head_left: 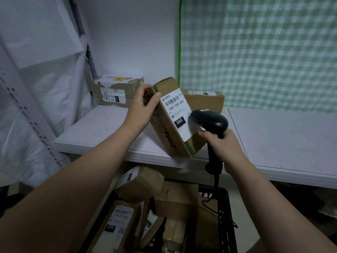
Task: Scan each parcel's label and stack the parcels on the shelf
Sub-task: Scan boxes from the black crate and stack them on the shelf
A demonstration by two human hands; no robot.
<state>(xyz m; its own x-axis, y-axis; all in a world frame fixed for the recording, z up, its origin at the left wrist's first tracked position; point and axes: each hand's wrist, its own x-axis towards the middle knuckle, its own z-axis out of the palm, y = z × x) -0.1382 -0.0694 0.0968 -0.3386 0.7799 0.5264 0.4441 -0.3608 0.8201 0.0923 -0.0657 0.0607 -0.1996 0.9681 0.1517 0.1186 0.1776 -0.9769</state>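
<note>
My left hand (144, 105) grips the upper end of a brown cardboard parcel (169, 132), tilted above the white shelf (102, 128). Its white label (177, 110) reads 060 and faces me. My right hand (224, 148) holds the handle of a black barcode scanner (209, 120), whose head sits right over the label's lower right part. Two parcels stand at the back of the shelf: one taped box marked 010 (116, 92) on the left and a brown box (206, 100) partly hidden behind the held parcel.
Below the shelf edge, a black crate (226, 216) holds several cardboard parcels, one labelled 070 (116, 221). The scanner's cable (217, 209) hangs down into the crate. White plastic sheeting (36, 88) hangs at the left; a green checked curtain (264, 52) covers the back right.
</note>
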